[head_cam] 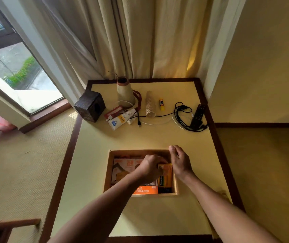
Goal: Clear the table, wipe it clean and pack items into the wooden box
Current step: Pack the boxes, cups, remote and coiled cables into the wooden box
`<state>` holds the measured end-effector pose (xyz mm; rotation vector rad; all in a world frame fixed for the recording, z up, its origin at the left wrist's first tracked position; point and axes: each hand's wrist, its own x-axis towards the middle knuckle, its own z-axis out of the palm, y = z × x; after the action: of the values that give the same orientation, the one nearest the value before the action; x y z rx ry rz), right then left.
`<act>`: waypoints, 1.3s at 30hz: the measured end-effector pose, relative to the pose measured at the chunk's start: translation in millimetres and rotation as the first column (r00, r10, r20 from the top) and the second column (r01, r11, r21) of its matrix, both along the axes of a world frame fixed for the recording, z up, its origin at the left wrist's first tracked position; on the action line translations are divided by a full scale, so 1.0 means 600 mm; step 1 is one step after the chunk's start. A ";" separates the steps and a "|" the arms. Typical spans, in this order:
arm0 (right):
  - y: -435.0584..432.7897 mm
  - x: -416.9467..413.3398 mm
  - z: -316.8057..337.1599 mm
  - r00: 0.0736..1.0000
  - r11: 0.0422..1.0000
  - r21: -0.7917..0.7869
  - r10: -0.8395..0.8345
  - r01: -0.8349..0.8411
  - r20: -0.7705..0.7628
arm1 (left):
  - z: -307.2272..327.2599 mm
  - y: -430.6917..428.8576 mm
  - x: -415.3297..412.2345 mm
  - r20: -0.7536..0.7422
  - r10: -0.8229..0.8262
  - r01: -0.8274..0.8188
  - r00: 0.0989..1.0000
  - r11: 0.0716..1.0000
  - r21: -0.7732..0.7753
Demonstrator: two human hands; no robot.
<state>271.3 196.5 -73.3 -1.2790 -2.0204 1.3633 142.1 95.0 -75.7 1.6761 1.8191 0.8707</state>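
Table (91, 172): a smooth pale-yellow top, rectangular, edged in dark wood.
Box (107, 174): light wood, shallow and open-topped, near the front of the table; flat cardboard packets lay packed inside it.
Left hand (149, 168): reached down into the box, fingers curled onto the top end of the soap pack.
Right hand (179, 161): over the box's right rim, fingers loosely bent and holding nothing, just beside the soap pack.
Soap pack (166, 176): a glossy orange oblong, standing at the right end of the box.
Charger carton (145, 190): orange with white lettering, flat along the front wall.
Vase (124, 92): a tapered, matte beige cone with a brown mouth, upright at the back.
Cups (150, 105): a ribbed paper stack lying on its side, mouth toward the front.
Tube (121, 119): white squeezable plastic, lying flat beside the vase.
Cables (182, 114): thin black and white cords, loosely coiled at the back right.
Dark box (90, 106): a carved wooden cube on the back left corner.
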 end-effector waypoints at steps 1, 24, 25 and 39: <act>0.001 0.001 -0.002 1.000 1.000 -0.001 0.002 -0.002 0.003 | -0.003 0.002 0.000 -0.014 -0.024 0.024 1.000 1.000 0.006; 0.006 0.004 -0.012 1.000 1.000 0.014 -0.011 0.011 -0.015 | 0.000 -0.019 0.008 -0.256 -0.076 0.039 0.964 0.988 -0.147; 0.010 0.002 -0.007 1.000 1.000 -0.007 -0.007 0.007 -0.003 | 0.017 -0.015 0.000 -0.182 -0.035 0.020 0.983 0.996 -0.087; 0.253 -0.193 0.035 0.986 0.976 0.210 -0.083 0.052 0.142 | -0.003 0.138 -0.232 -0.426 0.536 -0.628 0.729 0.772 -0.104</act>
<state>155.7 348.1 -52.3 -1.3771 -2.1321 1.0235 2.9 177.8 -77.6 1.1575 2.6881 0.5336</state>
